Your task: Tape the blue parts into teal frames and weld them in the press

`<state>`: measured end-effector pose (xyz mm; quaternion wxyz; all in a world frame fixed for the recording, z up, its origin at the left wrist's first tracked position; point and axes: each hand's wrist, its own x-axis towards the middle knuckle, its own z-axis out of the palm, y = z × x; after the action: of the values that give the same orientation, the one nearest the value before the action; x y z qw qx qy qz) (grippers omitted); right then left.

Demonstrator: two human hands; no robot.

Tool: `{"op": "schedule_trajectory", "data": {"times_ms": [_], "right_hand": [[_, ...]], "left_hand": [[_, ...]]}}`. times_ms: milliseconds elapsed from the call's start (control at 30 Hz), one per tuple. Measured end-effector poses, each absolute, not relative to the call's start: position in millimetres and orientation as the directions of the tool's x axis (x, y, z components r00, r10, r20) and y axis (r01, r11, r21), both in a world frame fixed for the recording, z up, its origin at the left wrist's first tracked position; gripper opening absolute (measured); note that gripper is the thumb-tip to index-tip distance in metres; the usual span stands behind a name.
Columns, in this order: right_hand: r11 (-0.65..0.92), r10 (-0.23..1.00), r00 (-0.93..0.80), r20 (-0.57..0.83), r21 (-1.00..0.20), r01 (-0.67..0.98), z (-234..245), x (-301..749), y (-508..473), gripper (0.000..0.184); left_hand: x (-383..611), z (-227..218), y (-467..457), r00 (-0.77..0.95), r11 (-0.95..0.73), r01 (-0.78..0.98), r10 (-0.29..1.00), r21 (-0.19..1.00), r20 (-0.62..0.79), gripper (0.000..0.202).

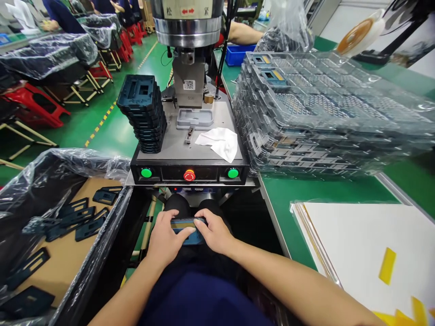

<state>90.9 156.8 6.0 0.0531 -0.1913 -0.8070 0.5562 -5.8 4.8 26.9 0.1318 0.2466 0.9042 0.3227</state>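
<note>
Between my hands, low over my lap, is a dark blue plastic part (193,238) with a tan strip along its far side. My left hand (166,237) grips its left end, thumb laid across the top. At the right end my right hand (212,231) holds it, with the thumb pressed on the upper face. The fingers beneath the part are hidden. In front stands a press (189,81) with a pale grey fixture (195,118) under its head. A tall stack of dark plastic parts (137,93) rises on the left of its bed, and a white cloth (220,141) lies to the right.
Green buttons (146,173) flank a red stop button (189,175) on the press front. At left, a plastic-lined bin (115,170) holds loose dark parts. Stacked clear trays (326,113) and white sheets (367,226) with yellow strips occupy the right bench. Another person's arm (246,34) shows behind the press.
</note>
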Motion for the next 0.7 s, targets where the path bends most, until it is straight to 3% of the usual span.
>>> {"op": "schedule_trajectory", "data": {"times_ms": [67, 167, 300, 400, 467, 567, 633, 700], "right_hand": [[0.306, 0.358, -0.929, -0.097, -0.928, 0.215, 4, 91, 155, 0.020], [0.267, 0.369, -0.918, -0.143, -0.930, 0.253, 0, 89, 158, 0.021], [0.196, 0.376, -0.905, -0.199, -0.938, 0.287, -9, 85, 162, 0.023], [0.277, 0.353, -0.926, -0.137, -0.929, 0.243, -6, 88, 165, 0.028], [0.445, 0.265, -0.964, 0.021, -0.890, 0.103, 5, 93, 169, 0.049], [0.678, -0.013, -0.982, 0.188, -0.720, -0.146, 28, 101, 178, 0.086], [0.780, -0.140, -0.975, 0.172, -0.588, -0.216, 44, 105, 185, 0.085], [0.850, -0.186, -0.973, 0.139, -0.474, -0.230, 58, 108, 191, 0.073]], "left_hand": [[-5, 25, 4, -0.848, 0.667, 0.384, 0.528, 0.638, -0.041, 0.059], [-9, 23, 0, -0.831, 0.602, 0.340, 0.552, 0.722, -0.069, 0.040], [-15, 24, -6, -0.823, 0.514, 0.128, 0.532, 0.848, -0.198, 0.037], [-17, 25, -10, -0.811, 0.432, -0.056, 0.506, 0.900, -0.293, 0.044], [-18, 27, -13, -0.803, 0.348, -0.193, 0.482, 0.918, -0.351, 0.051], [-22, 29, -16, -0.739, 0.210, -0.441, 0.467, 0.873, -0.485, 0.065], [-25, 28, -16, -0.672, 0.174, -0.559, 0.478, 0.811, -0.566, 0.074], [-26, 24, -14, -0.639, 0.147, -0.602, 0.501, 0.785, -0.584, 0.075]]}}
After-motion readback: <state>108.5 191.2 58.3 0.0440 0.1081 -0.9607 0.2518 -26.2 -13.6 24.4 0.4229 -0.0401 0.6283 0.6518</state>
